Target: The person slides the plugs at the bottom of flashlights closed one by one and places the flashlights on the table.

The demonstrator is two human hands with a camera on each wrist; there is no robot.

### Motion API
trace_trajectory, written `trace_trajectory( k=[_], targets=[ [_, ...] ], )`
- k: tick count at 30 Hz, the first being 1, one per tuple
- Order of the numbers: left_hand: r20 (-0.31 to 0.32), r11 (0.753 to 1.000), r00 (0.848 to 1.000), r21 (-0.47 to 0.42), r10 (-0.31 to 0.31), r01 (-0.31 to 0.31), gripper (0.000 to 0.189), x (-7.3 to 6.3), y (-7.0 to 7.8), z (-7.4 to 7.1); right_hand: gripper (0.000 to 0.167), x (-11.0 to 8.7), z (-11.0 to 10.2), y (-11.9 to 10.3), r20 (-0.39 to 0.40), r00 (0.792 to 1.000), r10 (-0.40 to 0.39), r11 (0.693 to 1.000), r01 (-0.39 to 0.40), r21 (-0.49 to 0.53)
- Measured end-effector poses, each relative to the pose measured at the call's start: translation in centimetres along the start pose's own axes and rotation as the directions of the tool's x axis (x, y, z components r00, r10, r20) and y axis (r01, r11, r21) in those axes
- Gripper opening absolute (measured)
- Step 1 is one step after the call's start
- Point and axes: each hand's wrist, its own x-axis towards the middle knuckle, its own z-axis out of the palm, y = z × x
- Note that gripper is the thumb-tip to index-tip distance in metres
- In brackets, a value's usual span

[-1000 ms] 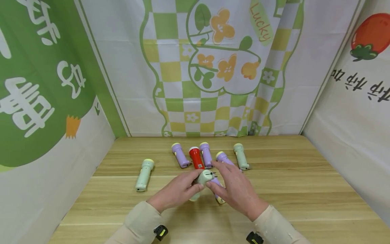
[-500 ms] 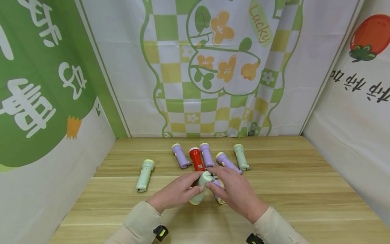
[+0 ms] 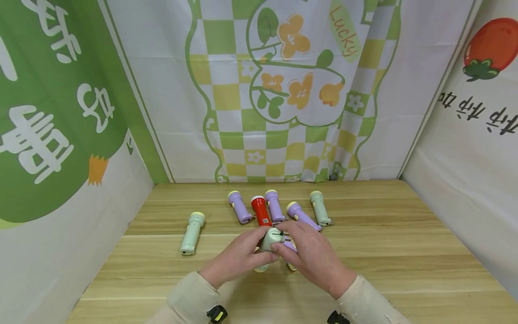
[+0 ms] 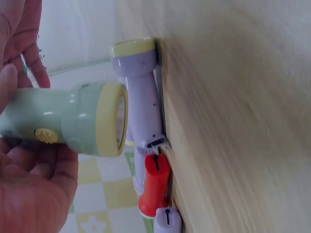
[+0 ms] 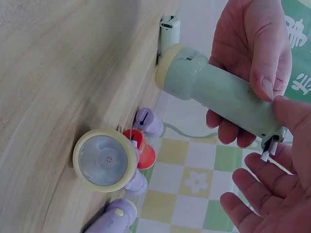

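A pale green flashlight (image 3: 272, 240) with a yellow head rim is held above the table, lens end pointing down. My left hand (image 3: 240, 256) grips its body, fingers behind and thumb in front. At the tail end my right hand (image 3: 313, 254) pinches the flashlight, thumb on the near edge and index finger by the plug. Two metal prongs (image 5: 270, 147) stick out of that tail in the right wrist view, beside the right hand's fingers (image 5: 265, 182). The left wrist view shows the yellow switch (image 4: 47, 135) on the body. A purple flashlight (image 5: 108, 159) lies just beyond, partly hidden by the right hand.
Behind the hands lie a red flashlight (image 3: 261, 210) and several purple flashlights (image 3: 239, 207). One green flashlight (image 3: 192, 233) lies at the left and another green flashlight (image 3: 320, 208) at the back right. Printed curtains (image 3: 299, 148) hang around the wooden table (image 3: 404, 252).
The held flashlight tipped flatter, exposing more of its body, then its tail came up again. The left hand shifted slightly right, its thumb further across. The flashlights on the table stay put.
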Motion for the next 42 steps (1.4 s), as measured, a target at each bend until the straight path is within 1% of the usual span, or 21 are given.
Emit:
trace_trajectory(
  k=[3, 6, 9, 13, 18, 21, 25, 30, 33, 35, 38, 42],
  targets=[
    [-0.037, 1.0, 0.999, -0.007, -0.007, 0.007, 0.036, 0.0, 0.2, 0.4, 0.041, -0.1, 0.0, -0.1, -0.017, 1.0, -0.008, 1.0, 0.008, 0.008],
    [-0.07, 1.0, 0.998, 0.002, 0.005, -0.005, 0.036, 0.0, 0.3, 0.5, 0.042, -0.1, -0.1, -0.2, -0.033, 0.999, -0.017, 1.0, 0.018, 0.012],
    [-0.109, 0.998, 0.993, 0.047, 0.039, -0.034, 0.036, -0.1, 0.4, 0.6, 0.042, 0.0, -0.1, -0.2, -0.047, 0.999, -0.025, 1.0, 0.026, 0.014],
    [-0.146, 0.995, 0.987, 0.092, 0.062, -0.049, 0.038, -0.2, 0.4, 0.6, 0.044, 0.0, -0.1, -0.3, -0.065, 0.997, -0.038, 0.999, 0.04, 0.035],
    [-0.154, 0.995, 0.986, 0.083, 0.071, -0.058, 0.039, -0.2, 0.4, 0.7, 0.046, -0.1, -0.1, -0.1, -0.081, 0.995, -0.059, 0.996, 0.064, 0.064],
    [-0.158, 0.996, 0.985, 0.068, 0.075, -0.065, 0.038, -0.2, 0.3, 0.8, 0.047, 0.0, -0.1, 0.0, -0.094, 0.993, -0.071, 0.995, 0.077, 0.064],
    [-0.166, 0.998, 0.984, 0.042, 0.061, -0.055, 0.038, -0.2, 0.5, 0.8, 0.048, 0.0, -0.1, 0.1, -0.105, 0.992, -0.075, 0.995, 0.082, 0.064],
    [-0.179, 0.998, 0.983, 0.062, 0.042, -0.031, 0.04, -0.3, 0.9, 0.8, 0.048, -0.1, 0.0, 0.2, -0.119, 0.989, -0.088, 0.992, 0.097, 0.077],
    [-0.187, 0.997, 0.981, 0.07, 0.048, -0.035, 0.041, -0.3, 1.0, 0.8, 0.047, -0.1, 0.1, 0.3, -0.142, 0.983, -0.114, 0.989, 0.126, 0.079],
    [-0.192, 0.996, 0.979, 0.069, 0.064, -0.052, 0.041, -0.3, 1.0, 0.8, 0.046, -0.1, 0.1, 0.4, -0.166, 0.976, -0.138, 0.986, 0.152, 0.074],
    [-0.201, 0.995, 0.976, 0.066, 0.082, -0.07, 0.041, -0.3, 1.2, 0.8, 0.042, 0.0, 0.2, 0.6, -0.203, 0.964, -0.17, 0.981, 0.186, 0.061],
    [-0.207, 0.995, 0.974, 0.06, 0.089, -0.078, 0.04, -0.2, 1.5, 0.8, 0.035, 0.0, 0.3, 0.6, -0.243, 0.949, -0.199, 0.976, 0.216, 0.042]
  ],
)
